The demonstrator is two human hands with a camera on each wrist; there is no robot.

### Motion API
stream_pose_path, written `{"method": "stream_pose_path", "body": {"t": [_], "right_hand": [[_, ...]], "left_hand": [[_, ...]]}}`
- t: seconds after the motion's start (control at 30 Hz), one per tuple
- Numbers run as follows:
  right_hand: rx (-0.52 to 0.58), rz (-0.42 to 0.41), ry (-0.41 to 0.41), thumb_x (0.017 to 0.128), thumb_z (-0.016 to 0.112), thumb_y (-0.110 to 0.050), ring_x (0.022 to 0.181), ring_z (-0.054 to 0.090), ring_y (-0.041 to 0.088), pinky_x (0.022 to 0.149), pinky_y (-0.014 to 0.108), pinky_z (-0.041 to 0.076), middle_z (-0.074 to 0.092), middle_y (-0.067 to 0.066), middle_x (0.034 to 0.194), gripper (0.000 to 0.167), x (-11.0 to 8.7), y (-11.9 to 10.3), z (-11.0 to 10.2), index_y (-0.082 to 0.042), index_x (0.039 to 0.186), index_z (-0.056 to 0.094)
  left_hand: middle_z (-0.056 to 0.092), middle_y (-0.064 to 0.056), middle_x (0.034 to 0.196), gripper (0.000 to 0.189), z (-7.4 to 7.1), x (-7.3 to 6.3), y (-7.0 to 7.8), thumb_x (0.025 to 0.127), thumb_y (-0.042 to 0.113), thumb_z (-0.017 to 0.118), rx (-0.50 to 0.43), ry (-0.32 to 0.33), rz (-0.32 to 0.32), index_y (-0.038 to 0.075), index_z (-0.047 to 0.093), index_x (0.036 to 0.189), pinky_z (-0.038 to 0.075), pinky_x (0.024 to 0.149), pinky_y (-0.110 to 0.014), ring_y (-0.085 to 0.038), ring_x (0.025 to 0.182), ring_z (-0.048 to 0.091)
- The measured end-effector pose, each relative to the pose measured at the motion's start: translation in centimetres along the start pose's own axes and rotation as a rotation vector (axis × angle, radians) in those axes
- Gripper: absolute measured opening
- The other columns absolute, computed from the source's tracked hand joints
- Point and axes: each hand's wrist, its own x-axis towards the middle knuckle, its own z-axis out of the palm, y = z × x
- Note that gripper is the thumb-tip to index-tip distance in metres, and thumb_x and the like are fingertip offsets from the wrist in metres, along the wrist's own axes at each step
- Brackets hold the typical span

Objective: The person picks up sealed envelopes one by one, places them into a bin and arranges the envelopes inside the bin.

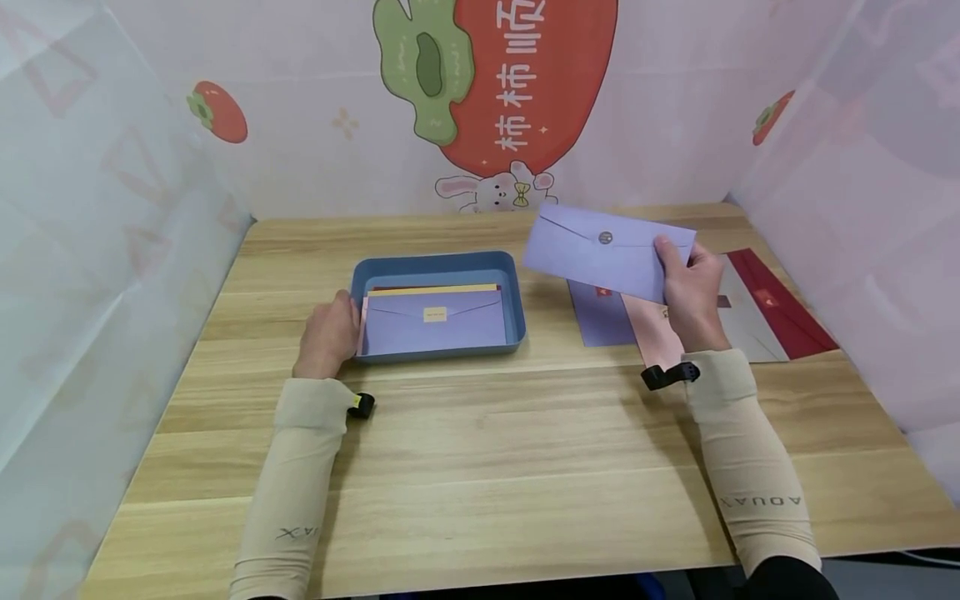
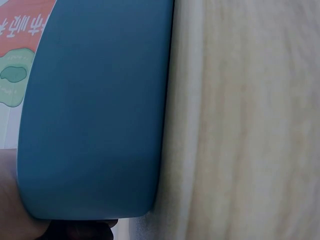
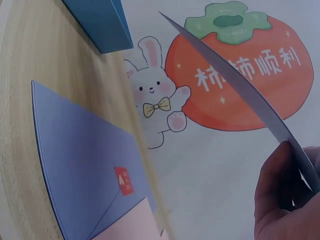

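the right hand (image 1: pixel 693 296) pinches a lavender envelope with a round seal (image 1: pixel 577 250) by its right end, thumb on the face and fingers behind, raised above the table (image 1: pixel 480 467); gripping only that end seems meant to leave the rest of it free, with the seal uncovered. in the right wrist view it shows nearly edge-on and slightly bowed. the left hand (image 1: pixel 327 333) has its fingers curled at the left end of a blue tray (image 1: pixel 438 268), probably to steady it. inside the tray a purple envelope with a cream label (image 1: pixel 435 333) leans in front, seemingly stood that way so others fit behind; only a yellow edge and a dark red sliver peep over it, so how many there are i cannot tell. right of the tray, under and beside the right hand, a purple envelope with a red label (image 1: pixel 603 325), a pink envelope (image 1: pixel 654 333), a white envelope (image 1: pixel 742 321) and a dark red envelope (image 1: pixel 791 321) lie fanned, perhaps for easy picking. the hand and raised envelope hide parts of these, and the left wrist view is mostly tray wall, cutting off the left fingers.
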Motion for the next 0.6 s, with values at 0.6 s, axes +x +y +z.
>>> {"method": "stream_pose_path", "body": {"t": [0.6], "right_hand": [[-0.135,0.152,-0.197,0.101,0.070,-0.044,0.085,0.073,0.002,0.071,0.020,0.061,0.068,0.001,0.111,0.051,-2.5,-1.7,2.1,-0.003,0.132,0.066]], "left_hand": [[0.061,-0.033,0.105,0.040,-0.1,-0.2,0.0,0.115,0.024,0.027,-0.022,-0.021,-0.010,-0.007,0.049,0.127,0.054,0.077,-0.055,-0.044,0.091,0.061]]}}
